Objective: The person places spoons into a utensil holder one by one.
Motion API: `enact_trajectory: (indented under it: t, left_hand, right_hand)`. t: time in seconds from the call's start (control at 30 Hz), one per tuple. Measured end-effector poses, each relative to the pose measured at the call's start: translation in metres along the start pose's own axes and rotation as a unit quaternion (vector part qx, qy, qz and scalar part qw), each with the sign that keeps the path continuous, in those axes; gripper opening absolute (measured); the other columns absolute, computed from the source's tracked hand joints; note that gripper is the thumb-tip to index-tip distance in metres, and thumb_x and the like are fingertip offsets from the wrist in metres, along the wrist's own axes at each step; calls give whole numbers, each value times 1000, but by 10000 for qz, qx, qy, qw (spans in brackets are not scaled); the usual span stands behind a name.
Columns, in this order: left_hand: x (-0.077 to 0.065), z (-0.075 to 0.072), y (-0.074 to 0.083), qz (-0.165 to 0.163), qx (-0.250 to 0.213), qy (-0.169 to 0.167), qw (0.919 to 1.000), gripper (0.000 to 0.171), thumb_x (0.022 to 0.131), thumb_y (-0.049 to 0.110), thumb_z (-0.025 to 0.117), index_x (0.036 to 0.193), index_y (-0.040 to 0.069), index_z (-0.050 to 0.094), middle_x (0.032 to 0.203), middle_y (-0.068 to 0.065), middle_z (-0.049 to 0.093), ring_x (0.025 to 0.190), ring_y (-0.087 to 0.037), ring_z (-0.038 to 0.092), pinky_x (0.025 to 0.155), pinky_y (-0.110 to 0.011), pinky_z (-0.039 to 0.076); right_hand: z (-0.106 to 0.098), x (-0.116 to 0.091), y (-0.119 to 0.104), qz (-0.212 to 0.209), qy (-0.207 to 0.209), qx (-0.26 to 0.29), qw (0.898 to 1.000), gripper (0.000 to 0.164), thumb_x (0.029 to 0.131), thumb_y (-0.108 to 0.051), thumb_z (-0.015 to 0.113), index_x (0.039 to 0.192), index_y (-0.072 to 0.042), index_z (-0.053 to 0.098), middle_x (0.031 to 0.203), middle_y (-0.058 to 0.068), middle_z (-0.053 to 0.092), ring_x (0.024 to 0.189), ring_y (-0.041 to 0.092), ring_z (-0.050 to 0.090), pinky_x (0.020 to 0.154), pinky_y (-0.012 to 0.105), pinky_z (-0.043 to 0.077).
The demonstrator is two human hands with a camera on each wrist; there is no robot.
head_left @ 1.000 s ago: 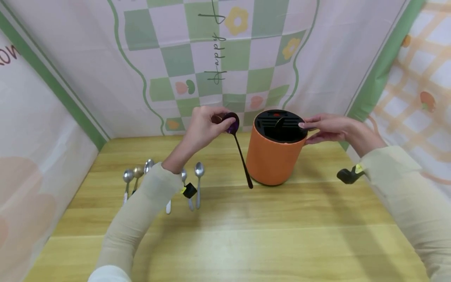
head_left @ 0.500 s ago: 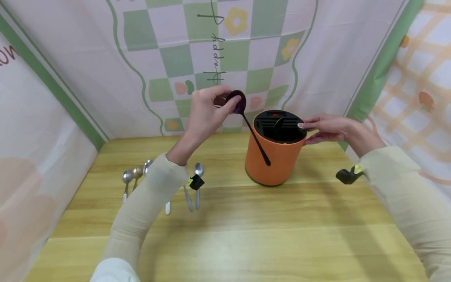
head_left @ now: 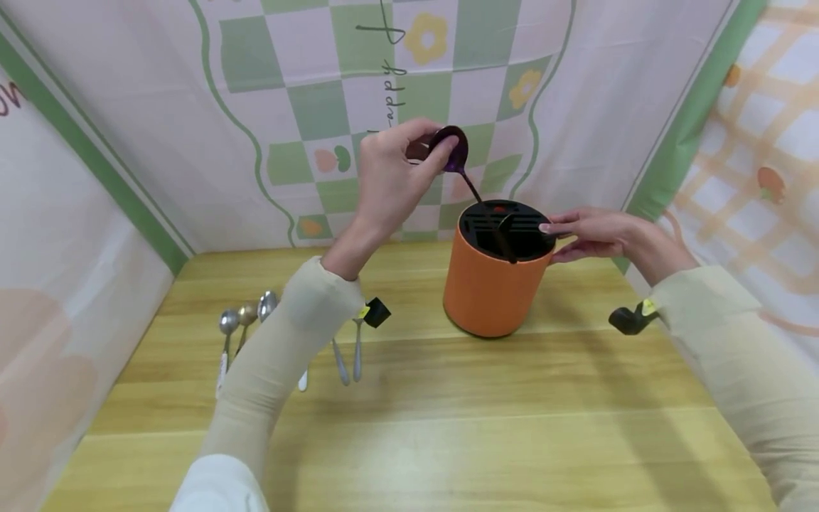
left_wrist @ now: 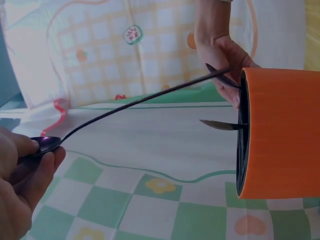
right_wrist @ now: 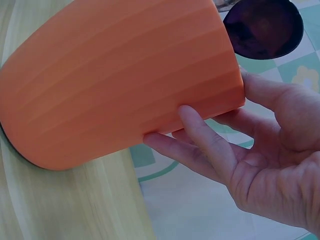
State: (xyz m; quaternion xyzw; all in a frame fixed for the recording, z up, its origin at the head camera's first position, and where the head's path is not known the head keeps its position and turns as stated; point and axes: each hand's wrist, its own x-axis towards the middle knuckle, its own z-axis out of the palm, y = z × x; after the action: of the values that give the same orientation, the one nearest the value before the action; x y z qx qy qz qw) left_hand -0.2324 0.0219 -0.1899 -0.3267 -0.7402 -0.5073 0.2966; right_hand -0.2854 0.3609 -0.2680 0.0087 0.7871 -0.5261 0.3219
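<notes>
My left hand (head_left: 399, 167) pinches the bowl of a dark purple-black spoon (head_left: 456, 151) between thumb and fingers. Its long thin handle (left_wrist: 145, 100) slants down, its end just above the mouth of an orange utensil holder (head_left: 489, 291) with a black slotted top. In the left wrist view a small gap shows between the handle's end and that top. A second dark spoon (left_wrist: 220, 125) stands up from the insert. Another spoon's dark bowl (right_wrist: 265, 30) sticks out by the rim, close to my right hand (head_left: 598, 231), which holds the holder's upper side with its fingers around the edge.
Several metal spoons (head_left: 228, 321) lie on the wooden table (head_left: 448, 427) at the left, partly hidden under my left forearm. A printed cloth (head_left: 313, 114) hangs behind the table, with more cloth on both sides.
My left hand has risen and moved right with the spoon, bringing its handle from left of the holder to over its top. The right hand and holder stay nearly in place.
</notes>
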Motion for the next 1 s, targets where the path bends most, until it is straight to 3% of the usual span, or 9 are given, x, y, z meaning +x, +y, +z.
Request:
enact_trajectory:
  t: [0.13, 0.4, 0.57, 0.67, 0.8, 0.87, 1.0]
  left_hand:
    - [8, 7, 1, 108, 24, 57, 9999, 14, 95, 12, 68, 97, 0, 75, 95, -13, 77, 80, -15, 75, 76, -17, 58]
    - [18, 31, -2, 397, 170, -74, 9990, 13, 95, 10, 67, 98, 0, 74, 97, -12, 77, 80, -15, 75, 75, -13, 57]
    - [18, 52, -5, 431, 630, -381, 9964, 16, 98, 15, 64, 102, 3, 74, 101, -8, 77, 86, -11, 74, 79, -10, 54]
    - [17, 68, -6, 683, 918, -645, 9913, 17, 99, 17, 62, 104, 5, 73, 103, -6, 76, 92, -11, 73, 81, -9, 53]
    - [14, 86, -9, 978, 1313, -872, 9826, 17, 100, 19, 61, 102, 7, 74, 102, -2, 76, 93, -10, 72, 83, -9, 52]
    - [11, 93, -10, 1056, 1445, -914, 9796, 18, 100, 20, 61, 102, 8, 74, 100, -2, 76, 91, -9, 72, 83, -10, 53]
    - [6, 102, -13, 1007, 1658, -1008, 9758, 19, 101, 22, 61, 101, 10, 75, 98, 1, 76, 88, -9, 71, 79, -11, 52]
  right_hand:
    - [-1, -2, 0, 8, -60, -17, 10000, 66, 106, -29, 47, 158, -2, 15, 134, 6, 48, 100, 22, 71, 88, 30, 60]
    - [-3, -5, 0, 13, -108, -22, 9999, 67, 107, -27, 45, 159, -3, 12, 111, -7, 63, 99, 21, 72, 87, 30, 60]
    - [-2, -5, 2, -3, -12, 123, 9999, 53, 107, -24, 46, 153, -6, 30, 115, -3, 62, 99, 24, 71, 88, 31, 60]
    - [-1, -6, 4, -31, 17, 146, 9999, 50, 106, -26, 47, 151, -7, 34, 132, 7, 53, 100, 24, 71, 88, 31, 60]
    - [2, -8, 6, -29, -92, 115, 9999, 58, 107, -29, 44, 155, -4, 22, 157, 20, 24, 101, 20, 70, 89, 28, 59]
    - [4, -9, 6, -23, -124, 113, 9999, 59, 108, -29, 42, 154, -2, 19, 161, 22, 14, 99, 18, 70, 88, 27, 59]
    - [5, -9, 2, -39, -159, 40, 9999, 61, 108, -27, 40, 156, 1, 15, 163, 25, 8, 96, 16, 71, 87, 25, 59]
